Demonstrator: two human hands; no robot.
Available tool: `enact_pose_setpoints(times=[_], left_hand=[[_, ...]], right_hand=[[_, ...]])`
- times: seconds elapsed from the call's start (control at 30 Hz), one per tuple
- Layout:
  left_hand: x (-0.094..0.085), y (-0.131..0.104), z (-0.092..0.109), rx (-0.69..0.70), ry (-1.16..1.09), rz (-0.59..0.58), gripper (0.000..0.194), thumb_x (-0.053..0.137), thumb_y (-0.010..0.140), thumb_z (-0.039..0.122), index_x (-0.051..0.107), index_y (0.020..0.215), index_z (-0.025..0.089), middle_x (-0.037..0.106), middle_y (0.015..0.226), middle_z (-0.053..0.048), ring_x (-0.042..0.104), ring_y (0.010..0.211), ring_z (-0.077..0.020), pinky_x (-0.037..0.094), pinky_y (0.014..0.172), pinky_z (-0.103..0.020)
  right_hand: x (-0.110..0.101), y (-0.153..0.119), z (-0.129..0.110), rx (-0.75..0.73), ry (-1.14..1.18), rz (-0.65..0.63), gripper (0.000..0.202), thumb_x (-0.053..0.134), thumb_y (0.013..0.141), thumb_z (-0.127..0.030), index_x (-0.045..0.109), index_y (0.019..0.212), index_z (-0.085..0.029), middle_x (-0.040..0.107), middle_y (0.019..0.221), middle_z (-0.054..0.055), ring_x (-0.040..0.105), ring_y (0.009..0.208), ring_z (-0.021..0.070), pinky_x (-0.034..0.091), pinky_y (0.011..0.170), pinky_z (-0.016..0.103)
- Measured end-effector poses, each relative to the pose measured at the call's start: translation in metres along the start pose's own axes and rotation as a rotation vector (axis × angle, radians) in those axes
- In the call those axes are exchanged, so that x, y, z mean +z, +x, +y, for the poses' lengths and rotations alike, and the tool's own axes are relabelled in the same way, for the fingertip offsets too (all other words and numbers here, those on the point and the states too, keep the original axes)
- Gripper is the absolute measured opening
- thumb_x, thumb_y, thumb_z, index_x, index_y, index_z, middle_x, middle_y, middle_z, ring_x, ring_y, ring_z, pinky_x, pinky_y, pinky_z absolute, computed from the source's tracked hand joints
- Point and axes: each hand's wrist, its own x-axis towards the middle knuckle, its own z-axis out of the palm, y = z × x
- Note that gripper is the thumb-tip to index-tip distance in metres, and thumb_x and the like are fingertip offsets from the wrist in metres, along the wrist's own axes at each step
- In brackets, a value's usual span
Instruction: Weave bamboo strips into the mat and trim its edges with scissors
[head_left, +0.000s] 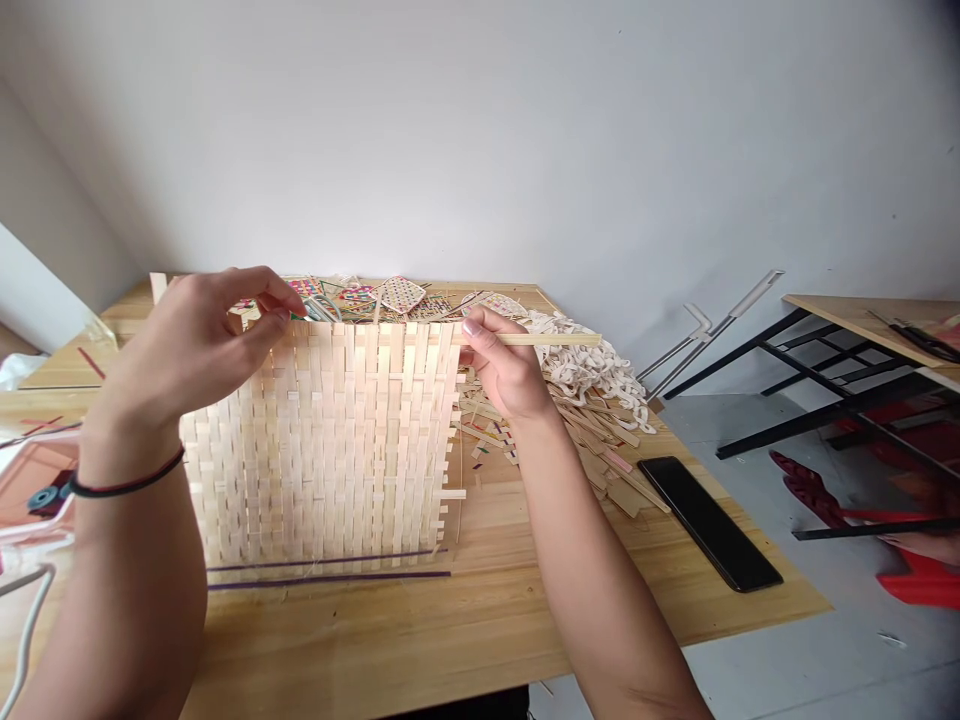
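Note:
A pale woven panel of flat bamboo strips (330, 430) stands upright above the table, its lower edge near two dark purple strips (337, 579). My left hand (202, 340) is at the panel's top edge, thumb and forefinger pinched together there. Gripping the upper right corner is my right hand (502, 365), thumb in front and fingers behind. A long flat bamboo strip (559, 340) runs across the top of the weave and sticks out to the right past this hand. Loose strip ends show along the panel's right side.
Behind the panel lie small colourful woven pieces (401, 295), a heap of white cord (592, 365) and scattered bamboo offcuts (622, 490). A black phone (709, 522) rests near the right edge. Beyond stands another table (870, 318); at left is a pinkish tray (37, 470).

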Motion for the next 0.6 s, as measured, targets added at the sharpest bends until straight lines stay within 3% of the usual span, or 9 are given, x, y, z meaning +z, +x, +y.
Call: enact_pose_setpoints(times=[0.4,0.6], left_hand=[[-0.004,-0.001,-0.002,0.0,0.036,-0.05,0.037,0.055,0.084,0.047,0.079,0.099,0.023,0.079,0.09,-0.003,0.062,0.065,-0.0173,0.043,0.063,-0.033],[-0.013,-0.002,-0.008,0.028,0.0,-0.08,0.036,0.059,0.088,0.052,0.078,0.102,0.025,0.081,0.1,-0.004,0.068,0.081,-0.0207,0.046,0.068,-0.033]], right_hand=[[-0.001,-0.001,0.001,0.02,-0.004,0.012,0.048,0.081,0.086,-0.062,0.055,0.072,-0.023,0.051,0.07,-0.003,0.052,0.065,0.0131,0.051,0.062,0.027],[0.0,0.0,-0.001,0.035,-0.028,0.021,0.052,0.082,0.083,-0.065,0.054,0.072,-0.024,0.051,0.07,-0.003,0.053,0.065,0.0137,0.052,0.063,0.028]])
